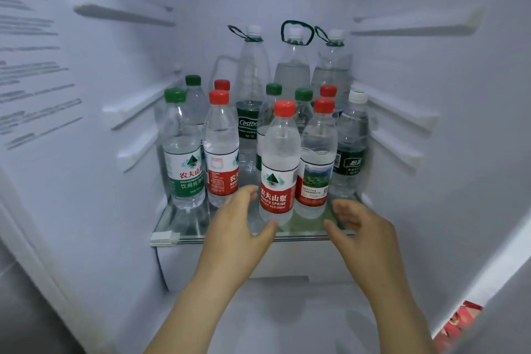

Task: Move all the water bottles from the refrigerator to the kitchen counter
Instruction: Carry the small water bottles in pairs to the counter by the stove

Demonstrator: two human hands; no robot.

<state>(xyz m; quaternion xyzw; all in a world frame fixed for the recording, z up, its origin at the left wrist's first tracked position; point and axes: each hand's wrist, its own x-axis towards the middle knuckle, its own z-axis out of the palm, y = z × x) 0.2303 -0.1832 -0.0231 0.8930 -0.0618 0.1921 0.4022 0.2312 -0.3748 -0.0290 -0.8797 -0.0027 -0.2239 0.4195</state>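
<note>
Red-capped bottle (278, 164), shelf front: best gripped mid-label by open left hand (238, 221), thumb seemingly touching; right hand (359, 224) open, empty.

Home kitchen, open refrigerator (431, 181), glass shelf (218, 234) crowded with water bottles (278, 169)

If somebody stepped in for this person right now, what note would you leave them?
Left hand: open, thumb at the base of the front red-cap bottle, not yet gripping.
Right hand: open, empty, just short of the bottle with the landscape label.
Bottles: all stand on the glass shelf in the fridge, small ones in front, three big ones with carry loops at the back.
Done: nothing visibly moved; the counter is out of view.
Left: carry every bottle to the counter.
</note>
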